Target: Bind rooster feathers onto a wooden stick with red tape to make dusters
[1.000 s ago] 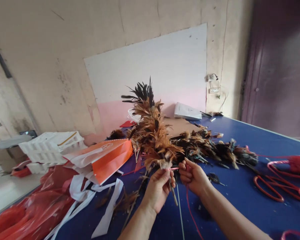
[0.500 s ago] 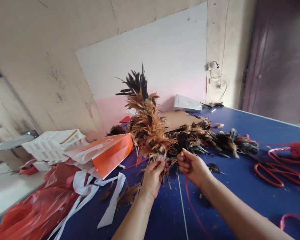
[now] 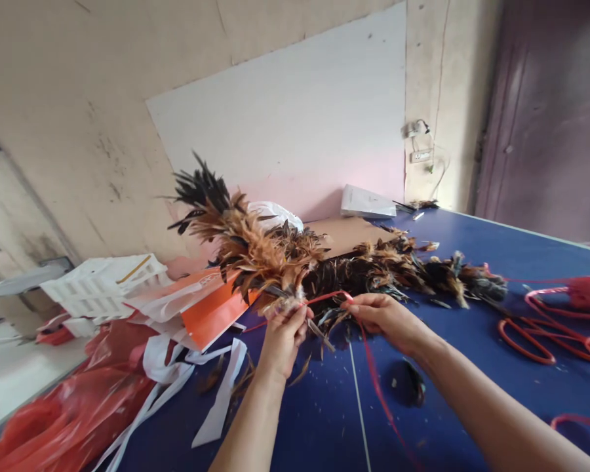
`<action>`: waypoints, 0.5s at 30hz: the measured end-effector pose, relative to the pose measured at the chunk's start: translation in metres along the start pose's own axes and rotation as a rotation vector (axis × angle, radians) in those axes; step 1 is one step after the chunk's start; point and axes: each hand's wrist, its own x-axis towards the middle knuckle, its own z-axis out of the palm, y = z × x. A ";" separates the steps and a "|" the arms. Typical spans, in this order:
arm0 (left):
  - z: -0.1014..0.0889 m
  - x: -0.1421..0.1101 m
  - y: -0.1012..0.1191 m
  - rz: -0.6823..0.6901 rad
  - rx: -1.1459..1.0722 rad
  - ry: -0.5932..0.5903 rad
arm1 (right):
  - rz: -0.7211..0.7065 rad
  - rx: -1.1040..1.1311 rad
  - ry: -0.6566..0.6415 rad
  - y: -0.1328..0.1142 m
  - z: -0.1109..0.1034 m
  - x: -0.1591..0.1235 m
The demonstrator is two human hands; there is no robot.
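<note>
My left hand (image 3: 282, 337) is closed round the bare lower end of a feather duster (image 3: 246, 242), whose brown and black plume leans up and to the left. My right hand (image 3: 383, 318) pinches a red ribbon (image 3: 373, 373), which arcs from the duster's bound end to my fingers and then trails down across the blue table (image 3: 472, 387). Both hands hover just above the table, a short span apart.
A heap of loose dark feathers (image 3: 403, 272) lies behind my hands. Orange-and-white paper bags (image 3: 206, 305), white strips and red plastic (image 3: 69, 406) crowd the left. Red cord loops (image 3: 545, 334) lie at the right. White crates (image 3: 98, 285) stand by the wall.
The duster has tipped from nearly upright over to the left. My right hand has drawn the red ribbon out to the right, so it now arcs between the hands.
</note>
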 end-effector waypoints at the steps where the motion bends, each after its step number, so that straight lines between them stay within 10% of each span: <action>1: 0.000 0.000 0.001 -0.007 -0.023 0.003 | -0.009 -0.096 0.079 0.002 -0.001 0.002; 5: 0.006 -0.004 -0.001 -0.032 -0.054 -0.028 | 0.012 -0.054 0.273 0.012 0.003 0.008; 15: 0.012 -0.006 -0.008 -0.085 -0.033 -0.034 | 0.233 0.551 0.130 0.009 0.018 0.003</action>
